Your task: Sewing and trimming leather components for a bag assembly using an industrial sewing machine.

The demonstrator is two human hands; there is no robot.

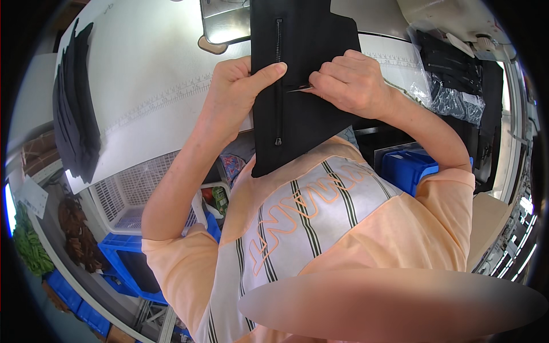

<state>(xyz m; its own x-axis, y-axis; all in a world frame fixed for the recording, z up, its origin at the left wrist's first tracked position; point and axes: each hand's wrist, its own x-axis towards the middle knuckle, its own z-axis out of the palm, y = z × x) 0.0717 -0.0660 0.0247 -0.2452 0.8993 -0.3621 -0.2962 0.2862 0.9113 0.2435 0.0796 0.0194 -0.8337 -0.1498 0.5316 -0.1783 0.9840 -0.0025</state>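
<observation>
left hand [235, 86] pinches a black fabric panel [317, 43] between thumb and fingers, apparently steadying its zipper [279, 106]; right hand [354, 83], fingers curled, grips a pointed metal tool [302, 90].

Graduated scale [161, 102] marked along the white tabletop [146, 51]; orange lettering [309, 201] across the shirt [366, 243]; small label [473, 100] on plastic packaging [452, 107], illegible.

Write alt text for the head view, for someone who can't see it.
A person's left grip holds black cloth with a zip, while the right grip points a thin tool toward the zip. Beyond is a white table, with dark pieces at its left edge.
</observation>
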